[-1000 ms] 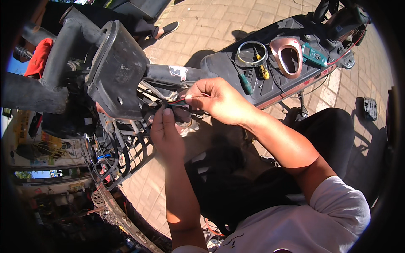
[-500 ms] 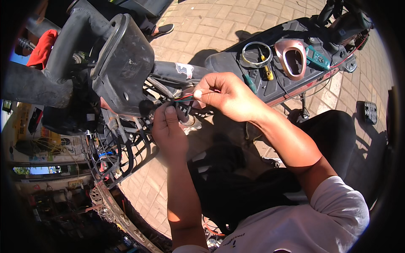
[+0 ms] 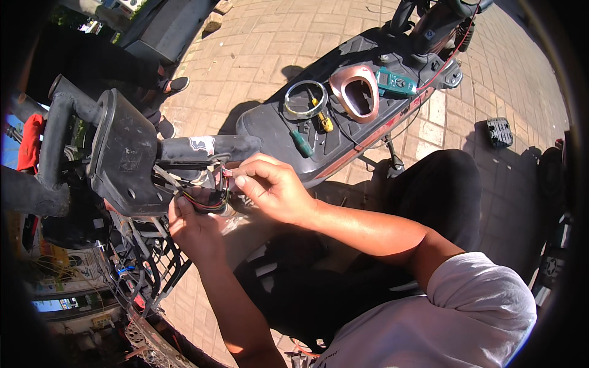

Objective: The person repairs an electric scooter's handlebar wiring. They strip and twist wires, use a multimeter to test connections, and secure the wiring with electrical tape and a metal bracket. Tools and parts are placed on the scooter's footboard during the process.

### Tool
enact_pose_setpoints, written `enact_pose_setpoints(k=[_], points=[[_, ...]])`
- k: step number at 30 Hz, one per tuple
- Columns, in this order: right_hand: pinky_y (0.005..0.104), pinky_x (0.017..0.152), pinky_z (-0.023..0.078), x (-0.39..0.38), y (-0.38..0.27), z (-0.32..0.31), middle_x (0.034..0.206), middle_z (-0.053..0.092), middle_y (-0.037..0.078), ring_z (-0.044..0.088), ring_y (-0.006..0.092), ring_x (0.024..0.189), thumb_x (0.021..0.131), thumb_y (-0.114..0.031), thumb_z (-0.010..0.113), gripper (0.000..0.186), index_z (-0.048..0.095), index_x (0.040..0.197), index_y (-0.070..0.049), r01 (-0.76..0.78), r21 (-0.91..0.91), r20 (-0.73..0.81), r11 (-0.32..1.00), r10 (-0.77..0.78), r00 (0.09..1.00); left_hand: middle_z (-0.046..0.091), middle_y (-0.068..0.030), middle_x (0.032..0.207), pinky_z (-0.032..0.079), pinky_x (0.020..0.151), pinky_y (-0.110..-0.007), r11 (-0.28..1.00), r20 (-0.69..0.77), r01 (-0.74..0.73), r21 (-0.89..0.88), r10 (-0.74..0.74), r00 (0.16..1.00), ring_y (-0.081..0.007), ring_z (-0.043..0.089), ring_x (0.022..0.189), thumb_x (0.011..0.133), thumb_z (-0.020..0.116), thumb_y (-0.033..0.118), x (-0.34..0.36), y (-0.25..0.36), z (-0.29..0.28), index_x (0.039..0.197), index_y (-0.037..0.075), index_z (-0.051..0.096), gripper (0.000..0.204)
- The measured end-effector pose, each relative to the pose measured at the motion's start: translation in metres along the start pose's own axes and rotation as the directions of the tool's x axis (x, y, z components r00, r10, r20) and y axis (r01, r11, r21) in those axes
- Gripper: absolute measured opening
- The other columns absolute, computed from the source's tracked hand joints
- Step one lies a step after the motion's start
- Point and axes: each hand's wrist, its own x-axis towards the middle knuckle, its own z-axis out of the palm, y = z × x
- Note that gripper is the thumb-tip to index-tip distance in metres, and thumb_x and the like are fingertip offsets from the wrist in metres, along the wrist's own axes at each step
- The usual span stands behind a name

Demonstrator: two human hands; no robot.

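Several thin coloured wires point(image 3: 202, 205) sag in a loop between my two hands, beside the black plastic cover point(image 3: 126, 153) of an electric scooter. My left hand point(image 3: 197, 233) is closed around one end of them, thumb against fingers, just below the cover. Pinched between the thumb and fingers of my right hand point(image 3: 275, 189) is the other end, where a small pale and red piece shows, too small to name. Above the wires runs the scooter's dark frame tube point(image 3: 230, 146) with a white sticker. My fingers partly hide the wire ends.
On the scooter's footboard point(image 3: 257, 119) lie a clear ring point(image 3: 288, 110), a yellow screwdriver point(image 3: 324, 122), a green-handled tool point(image 3: 301, 144), a pink trim frame point(image 3: 336, 83) and a teal multimeter point(image 3: 396, 84). A red cloth point(image 3: 30, 141) hangs at left. Another person's shoe point(image 3: 178, 85) is beyond.
The view has shifted, so the scooter sits farther left and lower. The wires, stretched short between my hands before, now hang in a wider loop. Both hands keep their grip.
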Motion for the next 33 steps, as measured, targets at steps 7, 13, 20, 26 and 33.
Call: enact_pose_setpoints(k=[7, 13, 20, 26, 33], points=[[0.0486, 0.106, 0.039, -0.046, 0.005, -0.029, 0.123, 0.050, 0.015, 0.047, 0.0386, 0.120, 0.069, -0.009, 0.075, 0.043, 0.060, 0.109, -0.003, 0.561, -0.158, 0.582, 0.812, -0.383, 0.718, 0.052, -0.0016, 0.078, 0.035, 0.064, -0.024, 0.974, -0.008, 0.133, -0.182, -0.137, 0.991, -0.0098, 0.041, 0.067, 0.104, 0.046, 0.023, 0.001, 0.003, 0.010, 0.093, 0.005, 0.054, 0.022], [0.0605, 0.111, 0.026, -0.063, -0.020, -0.129, 0.145, 0.043, 0.010, 0.033, 0.0316, 0.140, 0.071, -0.027, 0.074, 0.056, 0.063, 0.125, -0.015, 0.663, -0.474, 0.862, 0.580, 0.461, 0.214, 0.051, -0.0028, 0.076, 0.039, 0.066, -0.025, 0.988, 0.165, 0.073, -0.138, -0.050, 0.985, -0.0102, 0.044, 0.068, 0.104, 0.047, 0.021, 0.011, -0.014, -0.008, 0.098, 0.001, 0.054, 0.022], [0.0429, 0.089, 0.050, -0.031, 0.091, -0.239, 0.110, 0.071, 0.010, 0.065, 0.0321, 0.104, 0.069, -0.043, 0.084, 0.056, 0.073, 0.112, -0.009, 0.614, -0.784, 0.006, 0.089, 0.991, -0.135, 0.053, -0.0060, 0.082, 0.042, 0.073, -0.029, 0.986, 0.254, 0.047, -0.160, -0.005, 0.967, -0.0143, 0.048, 0.077, 0.103, 0.048, 0.024, 0.010, 0.001, -0.011, 0.107, 0.000, 0.055, 0.026], [0.0427, 0.083, 0.052, -0.187, 0.229, -0.206, 0.101, 0.072, 0.011, 0.066, 0.0297, 0.100, 0.080, -0.022, 0.067, 0.024, 0.074, 0.099, -0.007, 0.234, -0.965, 0.160, 0.121, 0.975, 0.152, 0.061, -0.0088, 0.098, 0.048, 0.083, -0.032, 0.994, -0.045, -0.073, 0.077, 0.076, 0.996, -0.0174, 0.059, 0.086, 0.103, 0.048, 0.026, 0.001, 0.001, 0.000, 0.113, -0.001, 0.057, 0.030], [0.0412, 0.066, 0.052, -0.258, 0.248, -0.157, 0.095, 0.073, 0.006, 0.071, 0.0244, 0.089, 0.084, -0.018, 0.062, 0.014, 0.075, 0.088, -0.015, 0.368, -0.911, 0.297, 0.183, 0.912, 0.282, 0.055, -0.0088, 0.101, 0.043, 0.084, -0.031, 0.998, 0.175, -0.008, -0.060, 0.018, 0.984, -0.0161, 0.050, 0.090, 0.104, 0.044, 0.018, -0.001, 0.003, -0.011, 0.114, -0.004, 0.054, 0.026]])
